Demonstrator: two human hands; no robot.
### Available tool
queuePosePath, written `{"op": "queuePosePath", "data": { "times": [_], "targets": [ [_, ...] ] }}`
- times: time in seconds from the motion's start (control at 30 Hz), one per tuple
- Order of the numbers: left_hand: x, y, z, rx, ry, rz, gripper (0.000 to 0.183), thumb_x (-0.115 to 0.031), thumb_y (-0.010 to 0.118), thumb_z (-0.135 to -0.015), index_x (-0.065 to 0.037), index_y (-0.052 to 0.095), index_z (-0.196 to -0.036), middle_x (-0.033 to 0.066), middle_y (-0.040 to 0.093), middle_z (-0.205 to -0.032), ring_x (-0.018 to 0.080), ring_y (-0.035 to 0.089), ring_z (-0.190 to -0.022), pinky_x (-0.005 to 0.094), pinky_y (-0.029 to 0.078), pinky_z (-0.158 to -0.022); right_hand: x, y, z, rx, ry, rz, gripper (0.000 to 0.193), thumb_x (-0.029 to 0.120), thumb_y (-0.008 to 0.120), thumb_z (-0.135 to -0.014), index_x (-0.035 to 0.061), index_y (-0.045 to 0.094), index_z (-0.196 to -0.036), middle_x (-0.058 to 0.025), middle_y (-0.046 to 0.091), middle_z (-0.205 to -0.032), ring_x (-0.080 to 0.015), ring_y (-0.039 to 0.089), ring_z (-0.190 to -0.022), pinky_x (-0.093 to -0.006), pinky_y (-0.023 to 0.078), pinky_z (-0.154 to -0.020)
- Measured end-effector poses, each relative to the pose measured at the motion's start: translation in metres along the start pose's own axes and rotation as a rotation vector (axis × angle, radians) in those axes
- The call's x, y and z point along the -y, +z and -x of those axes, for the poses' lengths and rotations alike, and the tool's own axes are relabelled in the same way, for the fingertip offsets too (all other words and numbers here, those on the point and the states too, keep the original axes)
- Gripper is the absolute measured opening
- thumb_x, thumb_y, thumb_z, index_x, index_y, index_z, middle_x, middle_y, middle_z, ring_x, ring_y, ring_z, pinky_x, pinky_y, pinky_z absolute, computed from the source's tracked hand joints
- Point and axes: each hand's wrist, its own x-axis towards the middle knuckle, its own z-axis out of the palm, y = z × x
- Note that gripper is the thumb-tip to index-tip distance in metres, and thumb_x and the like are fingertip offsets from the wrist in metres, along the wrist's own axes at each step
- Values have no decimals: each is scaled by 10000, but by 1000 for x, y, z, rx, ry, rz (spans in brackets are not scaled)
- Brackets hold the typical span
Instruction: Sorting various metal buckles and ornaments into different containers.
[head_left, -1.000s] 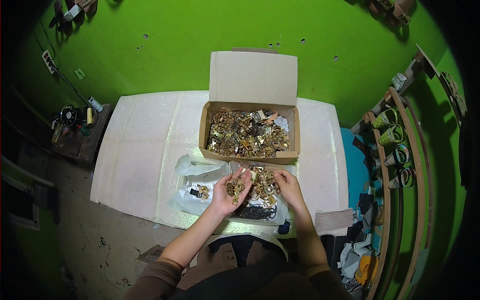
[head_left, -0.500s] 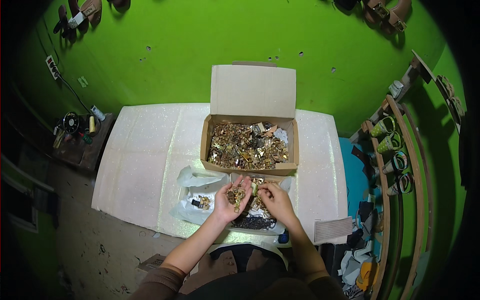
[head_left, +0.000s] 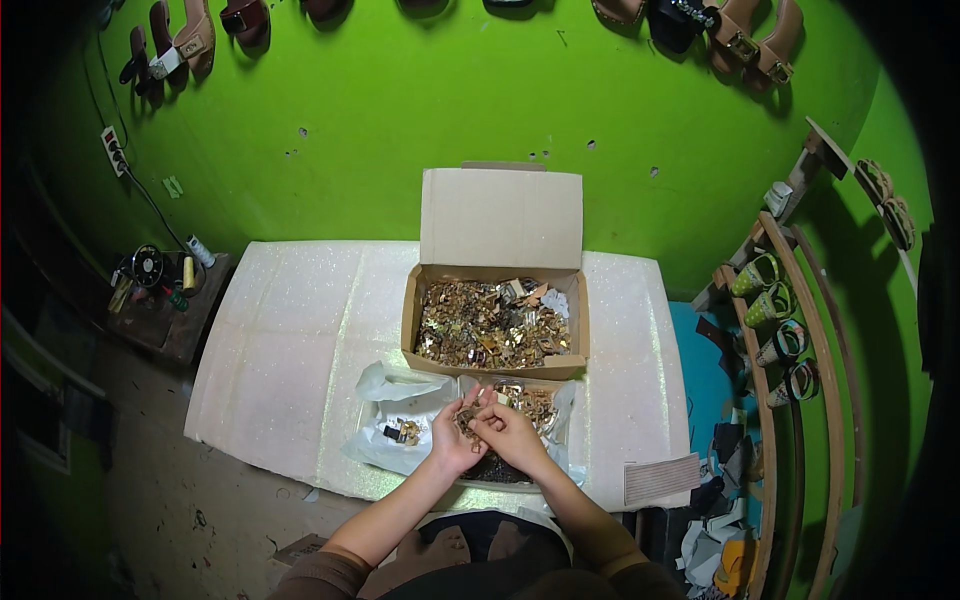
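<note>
My left hand (head_left: 455,452) is cupped palm up above the near boxes and holds a small heap of gold-coloured metal buckles (head_left: 466,418). Over that palm, my right hand (head_left: 512,436) has its fingertips pinched together in the heap; whatever they grip is hidden. Beneath the hands, an open tray (head_left: 572,410) lined with pale plastic contains gold metal fittings (head_left: 537,402) and dark, black pieces (head_left: 500,468). Just left of it, a plastic-lined container (head_left: 375,415) has a few gold and black fittings (head_left: 403,431) in it. Behind stands an open cardboard box (head_left: 410,335), filled with mixed metal fittings (head_left: 480,320).
A glittery white sheet (head_left: 280,350) covers the table, with a striped card (head_left: 662,480) at its right front. Sandals (head_left: 765,277) hang on a wooden rack (head_left: 825,400) at right. Scraps (head_left: 715,530) lie below. A small side table (head_left: 165,325) with thread spools stands left.
My right hand has moved left from above the tray to the left palm, its fingertips now among the buckles. The view has tilted up, showing more shoes on the wall.
</note>
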Motion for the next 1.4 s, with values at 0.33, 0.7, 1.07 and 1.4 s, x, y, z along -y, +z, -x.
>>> {"op": "queuePosePath", "data": {
  "times": [0.33, 0.7, 1.07, 1.4],
  "targets": [
    [0, 2, -7, 156, -93, -29, 351, -230, 302, -895, -88, 493, -1153, 83, 506, -1194, 225, 487, -1092, 373, 437, -880, 3, -38, -8, 69, 161, -622, 127, 145, 577, -838, 40, 581, -909, 11, 585, -778, -23, 496, -662, -161, 369, -568],
    [-11, 8, -5, 62, -31, 220, 309, -172, 302, -894, -27, 490, -1090, 133, 512, -1131, 245, 472, -1102, 391, 393, -954, -42, -48, -9, -411, -244, 1027, 177, 151, 632, -713, 55, 603, -859, -88, 568, -814, -268, 551, -778, -342, 429, -673],
    [-11, 8, -6, 88, 18, 220, 362, -218, 271, -906, -32, 474, -1142, 139, 494, -1177, 247, 456, -1127, 402, 370, -974, -27, -42, 2, 187, 442, -1401, 355, 121, 397, -882, -50, 429, -1192, -136, 549, -1076, -201, 538, -994, -312, 427, -871],
    [-6, 12, -6, 204, 17, 127, 437, -281, 229, -918, -46, 410, -1238, 128, 424, -1282, 257, 389, -1195, 394, 358, -969, -2, -10, 15, -37, 5, -287, 251, 52, 517, -833, -4, 533, -1078, -75, 570, -965, -117, 542, -869, -240, 433, -765]
  ]
}}
